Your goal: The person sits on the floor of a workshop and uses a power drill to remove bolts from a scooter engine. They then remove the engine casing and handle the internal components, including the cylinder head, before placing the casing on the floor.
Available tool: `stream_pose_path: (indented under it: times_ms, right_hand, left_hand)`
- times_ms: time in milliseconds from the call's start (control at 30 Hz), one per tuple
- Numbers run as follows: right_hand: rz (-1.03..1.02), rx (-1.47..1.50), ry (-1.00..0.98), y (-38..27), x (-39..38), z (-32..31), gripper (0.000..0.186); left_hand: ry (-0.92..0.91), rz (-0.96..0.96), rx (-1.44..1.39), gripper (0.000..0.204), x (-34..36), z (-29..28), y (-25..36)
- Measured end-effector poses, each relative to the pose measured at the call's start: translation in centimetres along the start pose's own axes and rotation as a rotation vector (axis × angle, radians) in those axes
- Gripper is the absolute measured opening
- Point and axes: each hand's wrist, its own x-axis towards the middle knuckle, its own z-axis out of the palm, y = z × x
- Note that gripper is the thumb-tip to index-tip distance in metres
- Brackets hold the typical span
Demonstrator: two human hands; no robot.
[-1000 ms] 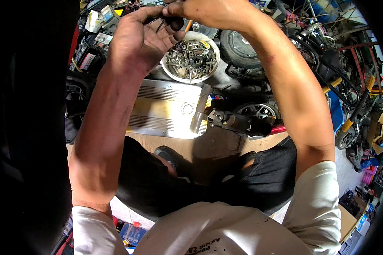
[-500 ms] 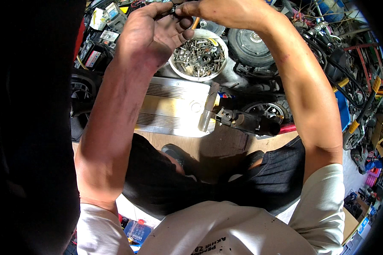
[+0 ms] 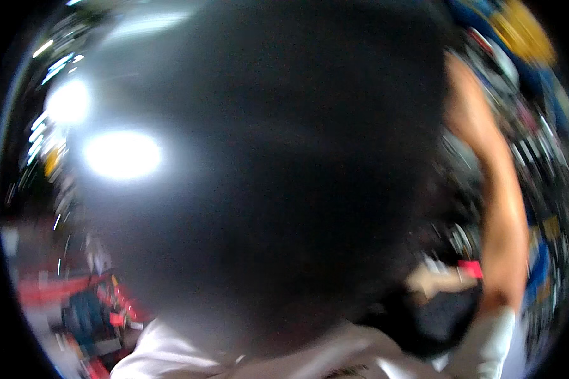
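A large, dark, smooth shape (image 3: 265,170) fills most of the view, very near and blurred, with bright glare on its left side. I cannot make out what it is. At its right edge shows part of my right hand (image 3: 463,104), smeared by motion. The fingers are hidden behind the dark shape, so whether they hold anything does not show. My right forearm runs down from there to a white sleeve (image 3: 487,338). Neither my left hand nor my left forearm can be seen.
Blurred clutter lines the right side, with a yellow thing (image 3: 521,31) at the upper right and a blue one (image 3: 538,268) beside my forearm. Red and dark teal things (image 3: 85,316) stand at the lower left.
The view has swung, and the dark shape now covers the middle. The bowl of bolts, the metal panel and my left arm have gone from sight. My right hand appears farther right and lower.
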Motion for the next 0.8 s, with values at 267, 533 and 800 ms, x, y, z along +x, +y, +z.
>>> stream_pose_path:
  times_ms: [267, 533, 800]
  right_hand:
    - [0.180, 0.154, 0.071, 7.2, -6.5, 0.8, 0.047]
    - [0.284, 0.100, 0.118, 12.3, -8.5, 2.8, 0.073]
    - [0.334, 0.103, 0.111, 12.7, -8.4, 2.5, 0.062]
  left_hand:
    - [-0.007, -0.026, 0.086, 0.026, -3.8, 2.9, -1.6]
    - [-0.009, -0.076, 0.093, 0.025, -4.3, 3.4, -4.9]
    - [-0.036, -0.127, 0.133, 0.025, -4.5, 3.6, -8.2]
